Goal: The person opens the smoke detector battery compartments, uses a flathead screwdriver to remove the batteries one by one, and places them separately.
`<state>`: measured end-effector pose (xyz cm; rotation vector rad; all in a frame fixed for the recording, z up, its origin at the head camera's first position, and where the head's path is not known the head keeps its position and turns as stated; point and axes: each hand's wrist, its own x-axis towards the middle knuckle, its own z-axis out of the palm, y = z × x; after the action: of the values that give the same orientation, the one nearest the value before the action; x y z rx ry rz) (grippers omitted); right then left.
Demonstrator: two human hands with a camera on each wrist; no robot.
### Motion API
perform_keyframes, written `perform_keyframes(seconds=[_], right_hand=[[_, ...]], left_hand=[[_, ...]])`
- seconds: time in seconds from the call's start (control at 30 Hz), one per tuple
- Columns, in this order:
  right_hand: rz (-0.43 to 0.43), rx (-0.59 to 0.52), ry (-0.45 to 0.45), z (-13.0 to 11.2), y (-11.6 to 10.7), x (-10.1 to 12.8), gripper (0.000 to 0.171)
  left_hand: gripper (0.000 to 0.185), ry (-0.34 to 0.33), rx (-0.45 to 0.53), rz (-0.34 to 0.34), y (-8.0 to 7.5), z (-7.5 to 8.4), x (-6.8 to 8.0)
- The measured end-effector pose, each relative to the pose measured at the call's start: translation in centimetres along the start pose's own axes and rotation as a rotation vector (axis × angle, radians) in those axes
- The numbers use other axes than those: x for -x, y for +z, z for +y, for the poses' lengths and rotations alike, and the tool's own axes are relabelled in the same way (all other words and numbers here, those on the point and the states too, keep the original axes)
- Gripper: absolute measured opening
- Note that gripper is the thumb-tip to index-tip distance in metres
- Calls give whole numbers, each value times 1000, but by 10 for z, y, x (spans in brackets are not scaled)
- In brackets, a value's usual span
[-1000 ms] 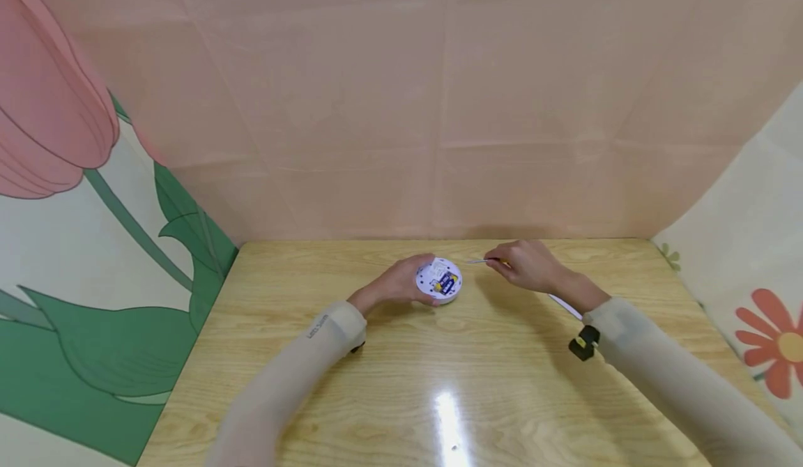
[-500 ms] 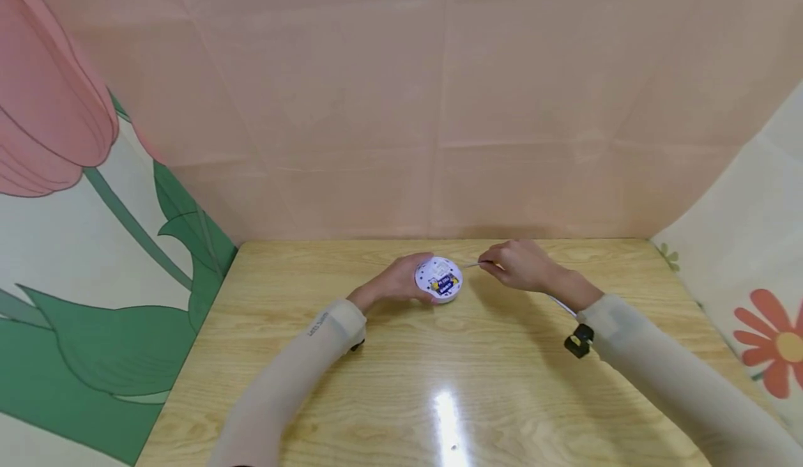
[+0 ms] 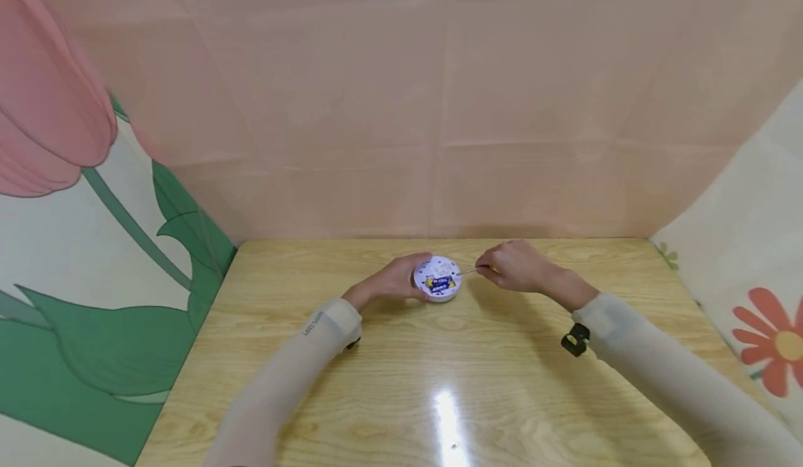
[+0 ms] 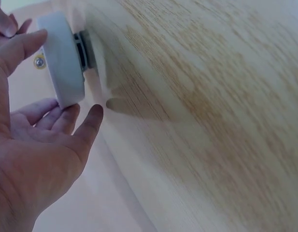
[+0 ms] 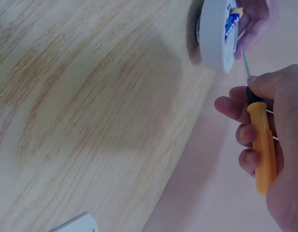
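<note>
Two hands meet at the far middle of the wooden table [image 3: 439, 355], and much of the detail is hard to read from the head view. The left hand [image 3: 392, 282] cups the round white device [image 3: 437, 279], fingers curled round its rim, and the left wrist view shows only the device's plain side wall. The right hand [image 3: 517, 266] has its fingers clamped on a yellow-handled screwdriver [image 5: 262, 145]; its thin shaft runs to the device's open face, though whether the tip touches the batteries [image 3: 439, 282] I can't quite tell. A small white object [image 5: 74, 224] is cut off at the bottom edge of the right wrist view. Since a second ago the right hand has slid leftward, bringing the tip from beside the device to its face, while the left hand has barely shifted. Near the person, the tabletop lies open, with pink backdrop close behind the device.
</note>
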<state>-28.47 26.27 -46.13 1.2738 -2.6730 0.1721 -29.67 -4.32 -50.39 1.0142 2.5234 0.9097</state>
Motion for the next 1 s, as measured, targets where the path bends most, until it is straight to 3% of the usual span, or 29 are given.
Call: perform_keyframes(seconds=[0.5, 1.0], right_hand=[[-73, 63, -36, -14, -7, -11, 38], [-183, 109, -27, -19, -9, -18, 27]], left_hand=[[107, -48, 71, 3, 3, 0, -4], [108, -49, 94, 35, 4, -1, -6]])
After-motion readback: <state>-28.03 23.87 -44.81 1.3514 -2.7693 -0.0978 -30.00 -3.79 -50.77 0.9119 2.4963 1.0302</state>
